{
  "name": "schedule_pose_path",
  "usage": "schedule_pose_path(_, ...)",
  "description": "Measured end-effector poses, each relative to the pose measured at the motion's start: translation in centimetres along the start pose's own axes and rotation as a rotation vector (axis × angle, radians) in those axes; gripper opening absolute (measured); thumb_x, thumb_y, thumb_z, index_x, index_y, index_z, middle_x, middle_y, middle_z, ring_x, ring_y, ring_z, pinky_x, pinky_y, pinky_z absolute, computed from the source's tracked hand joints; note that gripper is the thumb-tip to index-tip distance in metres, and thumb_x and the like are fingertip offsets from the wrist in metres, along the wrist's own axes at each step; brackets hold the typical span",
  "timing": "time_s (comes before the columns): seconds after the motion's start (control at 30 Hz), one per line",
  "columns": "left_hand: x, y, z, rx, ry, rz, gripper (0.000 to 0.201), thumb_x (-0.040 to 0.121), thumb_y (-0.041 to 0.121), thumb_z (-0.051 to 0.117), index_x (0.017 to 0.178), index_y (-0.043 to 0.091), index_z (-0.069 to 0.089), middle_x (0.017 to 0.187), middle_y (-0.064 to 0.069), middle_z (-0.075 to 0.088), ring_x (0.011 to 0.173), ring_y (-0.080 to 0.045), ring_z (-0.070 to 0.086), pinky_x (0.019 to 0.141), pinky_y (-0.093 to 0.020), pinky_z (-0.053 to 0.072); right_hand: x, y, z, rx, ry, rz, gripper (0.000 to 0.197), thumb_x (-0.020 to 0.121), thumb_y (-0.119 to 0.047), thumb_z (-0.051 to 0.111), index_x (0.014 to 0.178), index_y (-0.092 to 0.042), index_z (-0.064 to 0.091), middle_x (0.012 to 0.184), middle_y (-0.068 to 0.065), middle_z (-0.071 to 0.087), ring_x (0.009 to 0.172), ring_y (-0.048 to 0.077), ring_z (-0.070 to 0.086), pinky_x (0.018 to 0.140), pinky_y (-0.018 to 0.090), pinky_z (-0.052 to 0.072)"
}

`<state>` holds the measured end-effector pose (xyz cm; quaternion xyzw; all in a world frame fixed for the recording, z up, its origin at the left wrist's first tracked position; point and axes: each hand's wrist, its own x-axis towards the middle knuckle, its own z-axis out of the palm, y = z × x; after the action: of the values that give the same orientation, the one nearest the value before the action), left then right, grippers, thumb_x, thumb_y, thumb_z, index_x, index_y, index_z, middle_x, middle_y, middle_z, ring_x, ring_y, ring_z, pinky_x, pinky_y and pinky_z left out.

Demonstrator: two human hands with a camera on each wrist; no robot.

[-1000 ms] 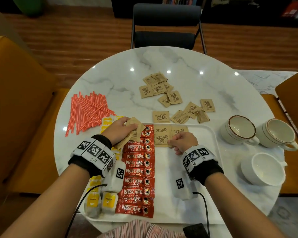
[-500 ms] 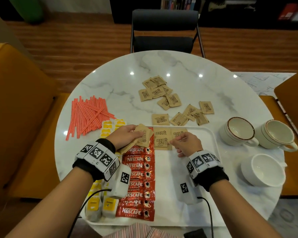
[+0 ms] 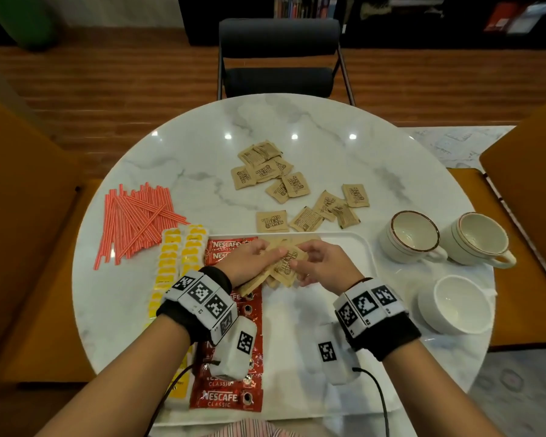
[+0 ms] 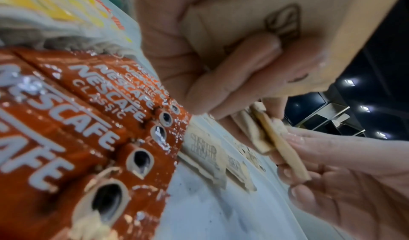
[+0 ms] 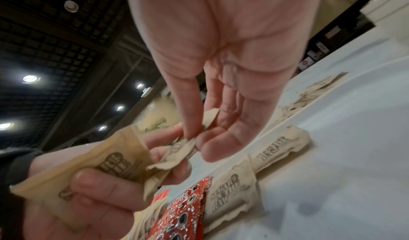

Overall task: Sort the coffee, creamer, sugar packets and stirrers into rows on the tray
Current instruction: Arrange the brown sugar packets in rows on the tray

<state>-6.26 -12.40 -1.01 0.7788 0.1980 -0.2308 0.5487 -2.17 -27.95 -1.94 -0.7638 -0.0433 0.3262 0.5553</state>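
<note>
Only the right wrist view shows thumb [image 5: 188, 121] pinching packet [image 5: 177, 149].

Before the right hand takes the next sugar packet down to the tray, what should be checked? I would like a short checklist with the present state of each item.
1. Left hand grips the stack of sugar packets firmly: ok.
2. Right hand pinches only one sugar packet: cannot tell, edges overlap.
3. Free white space on the tray beside the sugar packets already laid down: ok.
4. Nescafe coffee row lies undisturbed: ok where visible; the left arm hides part.
5. All sugar on the tray: not ok, loose sugar packets wait on the marble table.
6. Stirrers on the tray: not ok.
</note>
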Motion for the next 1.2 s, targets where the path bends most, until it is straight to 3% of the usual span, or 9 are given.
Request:
schedule_pose_path(0.07, 0.3, 0.1, 0.4, -0.013, -0.003, -0.019, 0.030, 0.091, 0.041, 0.053, 0.106, 0.017, 0.063, 0.102, -0.003, 0.070, 0.090, -0.016, 0.066, 0.090, -0.030, 0.049, 0.0, 0.4, -0.7, -0.001, 0.014, 0.017, 0.025, 0.087, 0.003, 0.056, 0.112, 0.001, 0.053, 0.069, 0.005, 0.054, 0.047, 0.009, 0.054, 0.054, 0.023, 0.049)
schedule_pose_path(0.23, 0.7, 0.3, 0.6, -0.006, 0.040, -0.017, 0.024, 0.097, 0.025, 0.046, 0.107, 0.010, 0.062, 0.085, 0.002, 0.065, 0.053, 0.004, 0.060, 0.050, -0.003, 0.044, -0.3, 0.7, -2.4, -0.173, -0.043, -0.024, 0.031, 0.095, -0.001, 0.040, 0.124, -0.009, 0.049, 0.079, -0.008, 0.051, 0.061, 0.006, 0.047, 0.048, 0.014, 0.042)
schedule_pose_path(0.37, 0.9, 0.7, 0.5, 0.025, 0.035, -0.031, 0.018, 0.095, 0.024, 0.049, 0.098, 0.015, 0.065, 0.090, 0.002, 0.064, 0.076, -0.006, 0.058, 0.067, -0.015, 0.044, -0.3, 0.1, -2.8, -0.359, -0.137, -0.124, 0.041, 0.093, -0.007, 0.048, 0.133, -0.016, 0.040, 0.075, -0.010, 0.045, 0.066, -0.002, 0.047, 0.056, 0.009, 0.038)
schedule_pose_path(0.47, 0.7, 1.1, 0.4, 0.091, -0.022, -0.043, 0.019, 0.089, 0.021, 0.053, 0.073, 0.017, 0.063, 0.071, 0.001, 0.059, 0.062, -0.010, 0.052, 0.059, -0.024, 0.039, 0.2, -0.5, -2.5, -0.512, -0.178, -0.187, 0.045, 0.090, -0.011, 0.055, 0.133, -0.015, 0.039, 0.069, -0.010, 0.048, 0.060, -0.005, 0.045, 0.062, 0.009, 0.035)
schedule_pose_path(0.67, 0.7, 0.5, -0.1, 0.169, -0.154, -0.033, 0.030, 0.080, 0.035, 0.069, 0.105, 0.018, 0.070, 0.100, 0.001, 0.073, 0.096, -0.016, 0.067, 0.099, -0.033, 0.046, 1.3, -1.9, -2.6, -0.546, -0.102, -0.207, 0.041, 0.086, -0.013, 0.063, 0.123, -0.018, 0.048, 0.074, -0.010, 0.054, 0.061, -0.005, 0.043, 0.058, 0.009, 0.031)
schedule_pose_path(0.83, 0.7, 0.2, -0.3, 0.131, -0.185, -0.009, 0.027, 0.082, 0.030, 0.068, 0.105, 0.017, 0.068, 0.100, -0.001, 0.072, 0.092, -0.013, 0.068, 0.093, -0.026, 0.049, 1.6, -0.8, -2.2, -0.298, -0.006, -0.189, 0.027, 0.080, -0.013, 0.069, 0.104, -0.017, 0.056, 0.071, -0.004, 0.058, 0.069, 0.008, 0.055, 0.077, 0.026, 0.046)
schedule_pose_path(0.97, 0.7, 0.1, -0.2, -0.063, -0.146, 0.034, 0.018, 0.087, 0.013, 0.062, 0.105, 0.013, 0.064, 0.090, 0.001, 0.070, 0.068, 0.000, 0.068, 0.063, -0.010, 0.051, 1.8, 0.4, -2.4, -0.206, 0.025, -0.127, 0.027, 0.079, -0.020, 0.070, 0.102, -0.022, 0.055, 0.079, 0.010, 0.057, 0.073, 0.020, 0.055, 0.070, 0.034, 0.049)
schedule_pose_path(1.03, 0.9, 0.0, -0.1, -0.096, -0.120, 0.047, 0.017, 0.087, 0.013, 0.062, 0.104, 0.015, 0.064, 0.093, -0.002, 0.070, 0.071, -0.003, 0.068, 0.066, -0.013, 0.053, 1.8, 0.8, -2.5, -0.167, 0.010, -0.082, 0.026, 0.081, -0.016, 0.068, 0.104, -0.017, 0.054, 0.086, 0.019, 0.062, 0.071, 0.024, 0.057, 0.063, 0.031, 0.050)
schedule_pose_path(1.2, 1.3, -0.4, 0.4, -0.026, -0.098, 0.053, 0.009, 0.086, 0.023, 0.064, 0.094, 0.027, 0.064, 0.106, -0.004, 0.069, 0.096, -0.018, 0.066, 0.090, -0.027, 0.050, 1.8, 1.4, -2.7, -0.017, -0.022, 0.012, 0.014, 0.084, -0.001, 0.061, 0.094, -0.007, 0.053, 0.078, 0.010, 0.061, 0.052, 0.011, 0.061, 0.054, 0.020, 0.053)
